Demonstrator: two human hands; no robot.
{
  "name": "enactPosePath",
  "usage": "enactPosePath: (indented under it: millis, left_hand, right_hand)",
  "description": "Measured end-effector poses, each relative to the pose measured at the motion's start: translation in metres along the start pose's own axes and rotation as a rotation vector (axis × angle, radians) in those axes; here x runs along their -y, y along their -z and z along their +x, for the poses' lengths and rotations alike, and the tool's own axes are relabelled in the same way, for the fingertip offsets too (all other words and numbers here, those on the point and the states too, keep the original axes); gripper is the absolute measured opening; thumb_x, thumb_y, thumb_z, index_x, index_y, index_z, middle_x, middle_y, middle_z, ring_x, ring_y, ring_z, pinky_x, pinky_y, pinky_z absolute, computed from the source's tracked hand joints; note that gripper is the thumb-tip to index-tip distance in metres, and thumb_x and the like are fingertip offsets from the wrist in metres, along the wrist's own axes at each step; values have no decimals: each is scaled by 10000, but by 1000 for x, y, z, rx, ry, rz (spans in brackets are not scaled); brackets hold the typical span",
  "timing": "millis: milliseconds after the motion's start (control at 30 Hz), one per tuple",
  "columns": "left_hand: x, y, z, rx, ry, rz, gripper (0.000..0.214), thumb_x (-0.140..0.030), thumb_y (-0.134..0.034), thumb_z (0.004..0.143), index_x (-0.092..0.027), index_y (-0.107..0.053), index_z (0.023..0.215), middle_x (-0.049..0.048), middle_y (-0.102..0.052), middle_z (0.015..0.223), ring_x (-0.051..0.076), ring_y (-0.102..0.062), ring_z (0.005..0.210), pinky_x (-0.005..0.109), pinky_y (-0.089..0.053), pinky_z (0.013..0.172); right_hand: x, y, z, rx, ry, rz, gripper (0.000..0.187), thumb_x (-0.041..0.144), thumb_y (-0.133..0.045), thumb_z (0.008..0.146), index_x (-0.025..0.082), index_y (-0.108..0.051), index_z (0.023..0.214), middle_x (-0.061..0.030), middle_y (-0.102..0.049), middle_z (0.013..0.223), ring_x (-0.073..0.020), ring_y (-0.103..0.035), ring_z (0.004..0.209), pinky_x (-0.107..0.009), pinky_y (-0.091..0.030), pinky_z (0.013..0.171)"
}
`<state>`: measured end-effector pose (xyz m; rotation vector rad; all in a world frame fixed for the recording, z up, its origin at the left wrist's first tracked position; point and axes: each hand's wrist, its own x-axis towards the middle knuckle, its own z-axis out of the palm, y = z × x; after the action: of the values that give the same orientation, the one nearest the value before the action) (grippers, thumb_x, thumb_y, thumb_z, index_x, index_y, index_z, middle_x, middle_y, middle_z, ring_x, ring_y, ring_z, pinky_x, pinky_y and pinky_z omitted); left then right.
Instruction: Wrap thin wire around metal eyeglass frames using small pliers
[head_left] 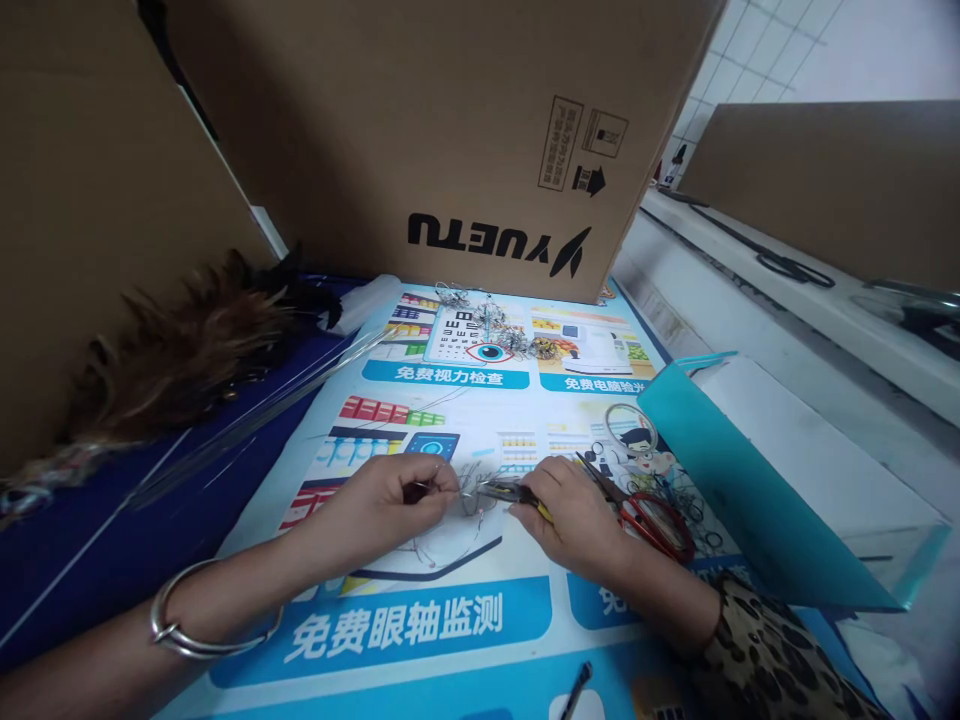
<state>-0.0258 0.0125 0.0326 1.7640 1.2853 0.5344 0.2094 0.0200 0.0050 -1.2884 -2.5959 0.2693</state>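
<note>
My left hand (pixel 409 495) is closed in a pinch on a thin wire piece (pixel 472 492), a small tangle of fine loops and strands. In my right hand (pixel 570 508) is a pair of pliers (pixel 506 491) with yellow and black handles. The jaws point left and meet the wire tangle just beside my left fingertips; whether they grip a strand is too small to tell. Right of my right hand lie scissors (pixel 661 527) with red handles, blades pointing away to the left. Loose wire rings (pixel 697 512) are scattered beside the scissors.
Several curled wire clusters (pixel 491 315) lie at the back of the printed sheet (pixel 420 625). Long straight wires (pixel 262 425) and brown feathers (pixel 187 345) are on the left. A teal open box (pixel 772 480) stands right; a large cardboard box (pixel 375 120) closes the back.
</note>
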Motion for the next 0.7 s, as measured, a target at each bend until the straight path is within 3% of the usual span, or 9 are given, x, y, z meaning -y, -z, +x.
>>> enactPosePath:
  millis: [200,433,700]
  left_hand:
    - [12,-3,4,-25,17,-160,138,-270,-521,757,-161,-600,726,-12,-539,652,119,-461,596,200,-354,529]
    - [9,-3,5,-67,80,-288,180,-331,-551,740,-160,-582,691,-21,-505,608,110,-443,547,185,-372,478]
    - [14,-7,7,-61,57,-348,197,-337,-557,756,-148,-574,702,-28,-490,597,96,-428,526,184,-366,475]
  right_hand:
    - [-1,0,0,-4,15,34,215,370,-478,854,166,-543,865,-71,-534,883,-192,-472,862,-307,-377,757]
    - [-4,2,0,-24,19,99,203,355,-467,862,169,-543,887,-65,-535,884,-185,-480,847,-300,-389,741]
    - [-6,1,0,-32,22,155,211,356,-479,857,166,-548,918,-65,-534,894,-184,-481,851,-295,-394,736]
